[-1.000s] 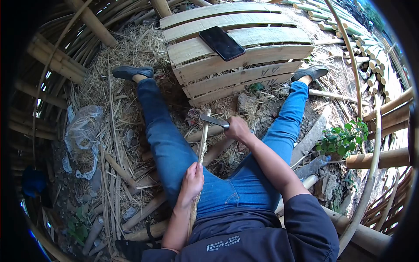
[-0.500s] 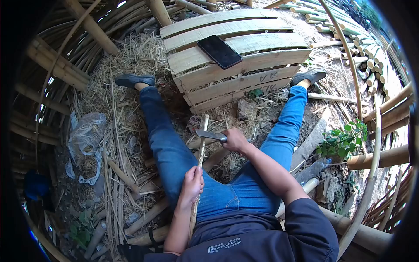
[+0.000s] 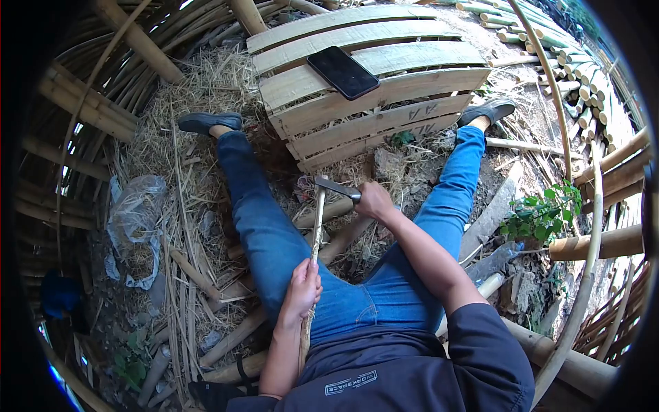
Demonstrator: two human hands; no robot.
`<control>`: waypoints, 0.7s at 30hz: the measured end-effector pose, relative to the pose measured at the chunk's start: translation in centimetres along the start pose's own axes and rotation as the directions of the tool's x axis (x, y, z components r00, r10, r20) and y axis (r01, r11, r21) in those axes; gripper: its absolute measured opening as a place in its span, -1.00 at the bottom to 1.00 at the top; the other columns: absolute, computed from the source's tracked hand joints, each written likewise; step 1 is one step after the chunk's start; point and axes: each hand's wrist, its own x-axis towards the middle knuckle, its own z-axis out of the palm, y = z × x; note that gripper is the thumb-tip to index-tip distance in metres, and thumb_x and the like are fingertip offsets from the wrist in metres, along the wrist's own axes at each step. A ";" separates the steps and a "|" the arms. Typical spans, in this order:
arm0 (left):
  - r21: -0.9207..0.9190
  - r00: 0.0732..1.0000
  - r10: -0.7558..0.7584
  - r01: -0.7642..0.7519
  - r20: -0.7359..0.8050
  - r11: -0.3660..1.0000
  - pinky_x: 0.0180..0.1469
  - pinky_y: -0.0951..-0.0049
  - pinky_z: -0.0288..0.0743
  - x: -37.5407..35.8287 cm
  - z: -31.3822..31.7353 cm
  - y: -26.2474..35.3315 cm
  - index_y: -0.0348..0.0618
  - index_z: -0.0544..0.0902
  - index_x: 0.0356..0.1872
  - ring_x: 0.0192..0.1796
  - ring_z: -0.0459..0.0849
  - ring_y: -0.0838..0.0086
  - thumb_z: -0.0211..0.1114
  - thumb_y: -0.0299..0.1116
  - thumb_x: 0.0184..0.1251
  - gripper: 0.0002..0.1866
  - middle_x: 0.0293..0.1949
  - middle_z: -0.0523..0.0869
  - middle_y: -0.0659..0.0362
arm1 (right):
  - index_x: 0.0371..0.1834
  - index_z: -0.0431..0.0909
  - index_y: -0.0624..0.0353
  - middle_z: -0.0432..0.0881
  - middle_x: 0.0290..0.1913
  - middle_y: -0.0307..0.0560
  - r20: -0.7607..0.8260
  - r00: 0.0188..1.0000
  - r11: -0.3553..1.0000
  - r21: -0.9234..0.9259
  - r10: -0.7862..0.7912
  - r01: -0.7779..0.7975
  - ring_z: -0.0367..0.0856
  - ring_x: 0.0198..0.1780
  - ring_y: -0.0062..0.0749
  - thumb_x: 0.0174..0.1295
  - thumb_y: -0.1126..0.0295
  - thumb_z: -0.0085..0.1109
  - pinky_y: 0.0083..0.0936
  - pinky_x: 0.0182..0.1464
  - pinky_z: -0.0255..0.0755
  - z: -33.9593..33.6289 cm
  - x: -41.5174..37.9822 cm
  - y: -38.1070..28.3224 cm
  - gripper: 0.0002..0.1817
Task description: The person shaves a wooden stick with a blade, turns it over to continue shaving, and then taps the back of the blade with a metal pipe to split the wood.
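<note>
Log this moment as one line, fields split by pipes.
left hand: gripping stick | right hand: holding knife | blade: at stick's far end | phone: on slatted wooden crate

Slender, pale stick (image 3: 317,233) points forward; dark-handled knife (image 3: 338,189) lies crosswise, its metal blade at the stick's far end.

A small framed label (image 3: 351,383) on the front of the dark shirt (image 3: 419,367) reads "WORKSPACE" in pale capitals (upside down from this view). On the wooden crate (image 3: 312,118), toward the right end of its near side, dark marks (image 3: 431,110) resemble "A A" and, closer to the lower edge, "AL", neither certain.
</note>
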 end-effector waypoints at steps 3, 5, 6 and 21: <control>-0.003 1.000 0.004 -0.004 -0.007 1.000 -0.74 0.68 -0.09 0.2 0.0 0.1 0.02 0.33 -0.28 -0.73 0.09 0.81 -0.07 -0.08 0.66 -0.72 -0.64 0.20 0.44 | -0.44 0.67 0.21 0.68 -0.41 0.24 -0.028 1.000 0.998 0.065 -0.003 0.005 0.69 -0.24 0.17 -0.11 0.36 0.25 -0.05 -0.10 0.57 1.0 -0.6 0.2 -0.82; -0.025 1.000 -0.013 0.013 0.001 1.000 -0.74 0.68 -0.09 0.6 -0.1 -0.1 0.02 0.34 -0.27 -0.73 0.09 0.81 -0.07 -0.08 0.66 -0.72 -0.64 0.20 0.44 | -0.48 0.66 0.19 0.67 -0.45 0.23 -0.017 1.000 0.989 0.150 -0.006 0.008 0.69 -0.26 0.16 -0.13 0.37 0.24 -0.04 -0.11 0.56 1.4 -0.9 -0.2 -0.84; -0.036 1.000 -0.023 0.023 0.003 0.999 -0.74 0.68 -0.10 0.7 -0.2 -0.1 0.02 0.34 -0.27 -0.73 0.09 0.81 -0.07 -0.08 0.66 -0.72 -0.64 0.20 0.44 | -0.48 0.66 0.19 0.66 -0.45 0.24 0.009 0.998 0.991 0.116 -0.066 0.065 0.69 -0.27 0.17 -0.14 0.38 0.23 -0.03 -0.12 0.56 1.1 -1.0 -0.7 -0.85; -0.059 0.999 0.005 -0.003 0.032 0.998 -0.74 0.69 -0.11 -0.3 -0.4 0.1 0.06 0.28 -0.28 -0.73 0.08 0.81 -0.05 -0.12 0.66 -0.75 -0.64 0.18 0.44 | -0.51 0.67 0.18 0.66 -0.48 0.23 -0.031 0.996 0.996 0.028 -0.083 0.084 0.67 -0.34 0.19 -0.14 0.40 0.22 -0.03 -0.16 0.56 1.0 -1.1 -1.1 -0.87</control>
